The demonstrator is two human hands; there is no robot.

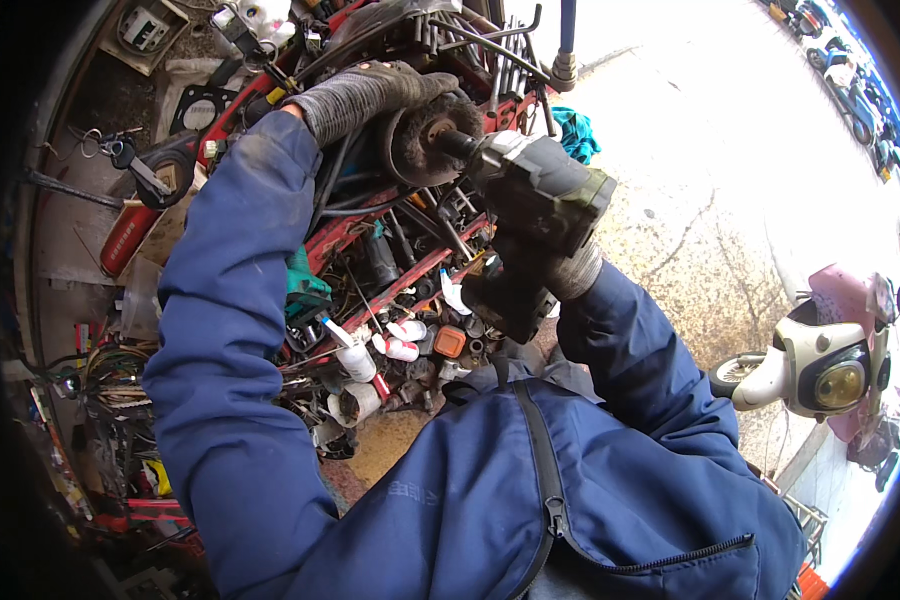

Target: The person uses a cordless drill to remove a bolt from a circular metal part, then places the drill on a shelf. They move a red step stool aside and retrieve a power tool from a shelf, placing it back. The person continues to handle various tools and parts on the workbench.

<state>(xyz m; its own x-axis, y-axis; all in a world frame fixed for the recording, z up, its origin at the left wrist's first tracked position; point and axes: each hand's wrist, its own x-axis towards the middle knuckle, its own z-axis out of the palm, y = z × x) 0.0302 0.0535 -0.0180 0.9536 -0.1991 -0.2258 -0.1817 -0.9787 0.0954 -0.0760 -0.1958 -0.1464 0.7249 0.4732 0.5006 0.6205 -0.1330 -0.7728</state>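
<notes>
My left hand (380,95), in a dirty knit glove, grips the upper rim of a round, grimy metal part (415,145) with a hub in its middle. My right hand (573,268), gloved too, is closed on the handle of a dark cordless power tool (540,190), probably an impact wrench, held up with a dark battery below. The tool's shaft (458,143) points left into the centre of the round part; whether it is seated in the hub I cannot tell. Both forearms are in blue sleeves.
Red tool racks (435,260) hold many tools, bottles (355,355) and small parts beneath my hands. A teal cloth (575,130) lies behind the tool. At right, a cream scooter (810,370) stands on pale pavement (690,170), with more scooters (850,100) farther back.
</notes>
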